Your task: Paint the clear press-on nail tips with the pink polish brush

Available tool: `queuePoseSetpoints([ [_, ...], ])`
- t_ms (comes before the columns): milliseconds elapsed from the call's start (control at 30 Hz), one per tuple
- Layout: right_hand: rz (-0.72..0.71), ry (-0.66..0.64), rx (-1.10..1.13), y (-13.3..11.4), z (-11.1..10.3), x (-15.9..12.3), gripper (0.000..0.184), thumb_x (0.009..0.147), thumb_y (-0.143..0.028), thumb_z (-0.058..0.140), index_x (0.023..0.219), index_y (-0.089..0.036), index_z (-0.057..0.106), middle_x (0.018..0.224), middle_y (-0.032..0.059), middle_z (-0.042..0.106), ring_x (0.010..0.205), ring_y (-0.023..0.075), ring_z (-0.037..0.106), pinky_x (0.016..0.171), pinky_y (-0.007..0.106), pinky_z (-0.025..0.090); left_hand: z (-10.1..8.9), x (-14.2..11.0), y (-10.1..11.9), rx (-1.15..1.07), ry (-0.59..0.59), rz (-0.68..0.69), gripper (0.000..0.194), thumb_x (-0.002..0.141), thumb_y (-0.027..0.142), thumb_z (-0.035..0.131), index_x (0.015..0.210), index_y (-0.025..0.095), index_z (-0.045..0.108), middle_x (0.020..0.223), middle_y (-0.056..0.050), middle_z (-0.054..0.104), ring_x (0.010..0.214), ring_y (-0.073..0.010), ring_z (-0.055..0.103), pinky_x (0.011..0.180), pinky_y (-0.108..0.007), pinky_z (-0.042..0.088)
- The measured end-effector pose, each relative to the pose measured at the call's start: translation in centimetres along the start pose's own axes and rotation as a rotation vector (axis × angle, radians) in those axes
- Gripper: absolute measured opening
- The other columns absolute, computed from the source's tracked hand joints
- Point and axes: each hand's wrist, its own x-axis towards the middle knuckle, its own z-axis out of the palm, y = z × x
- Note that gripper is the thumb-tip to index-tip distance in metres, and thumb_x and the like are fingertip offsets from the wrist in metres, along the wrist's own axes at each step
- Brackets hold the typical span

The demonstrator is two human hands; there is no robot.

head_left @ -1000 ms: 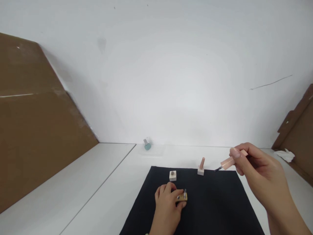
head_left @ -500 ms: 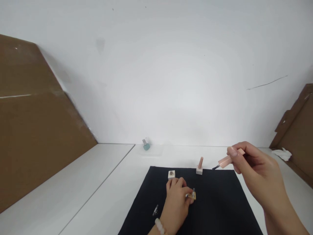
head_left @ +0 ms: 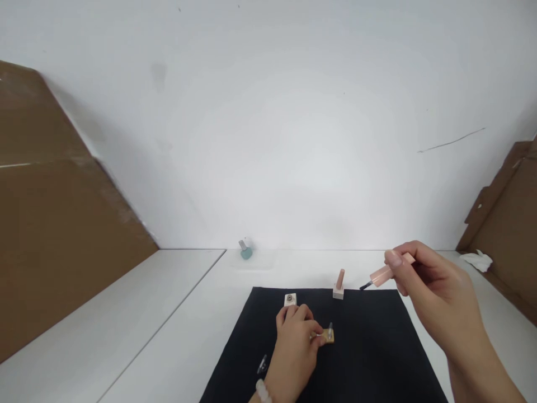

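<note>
My right hand (head_left: 438, 294) is closed around the pink cap of a nail polish brush (head_left: 381, 276). The brush points down and left with its dark bristles in the air, touching nothing. On the black mat, my left hand (head_left: 296, 347) pinches the left part of a small yellowish stand (head_left: 328, 336) between thumb and fingers. A small clear piece stands upright on the stand's right end; the part under the fingers is hidden. Just beyond that hand sits an uncapped white nail polish bottle (head_left: 290, 300). A capped bottle with a pink top (head_left: 339, 284) stands at the mat's far edge.
A small clear-and-dark item (head_left: 262, 365) lies on the black mat (head_left: 369, 358), left of my wrist. Toward the wall, a teal bottle (head_left: 246, 253) leans on a clear tray (head_left: 255, 263). Crumpled white tissue (head_left: 477, 261) lies by the right cardboard panel (head_left: 509, 235); another cardboard panel (head_left: 62, 224) borders the left.
The whole view has shifted slightly. My left fingers have slid a little left along the yellowish stand, so more of it shows. My right hand still holds the brush in much the same pose.
</note>
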Motion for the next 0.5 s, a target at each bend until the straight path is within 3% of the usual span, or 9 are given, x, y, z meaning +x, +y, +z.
queuePoseSetpoints([
  [167,0.01,-0.012,0.022,0.0,0.1,0.0,0.036,0.096,-0.05,0.063,0.07,-0.025,0.064,0.062,-0.0009,0.071,0.054,0.0155,0.05,0.052,0.025,0.042,0.7,0.0,0.2,-0.005,-0.006,0.002,0.024,0.082,0.006,0.078,0.077,0.028,0.085,0.092,-0.004,0.069,0.098,-0.025,0.065,0.104,-0.054,0.038],
  [500,-0.004,-0.049,0.027,-0.2,0.2,-0.1,0.037,0.097,-0.05,0.062,0.07,-0.026,0.064,0.066,-0.0021,0.075,0.052,0.0146,0.053,0.052,0.025,0.042,1.6,-0.8,0.5,-0.002,0.071,0.024,0.024,0.08,0.001,0.077,0.074,0.023,0.082,0.094,-0.004,0.068,0.099,-0.0252,0.064,0.105,-0.055,0.037],
])
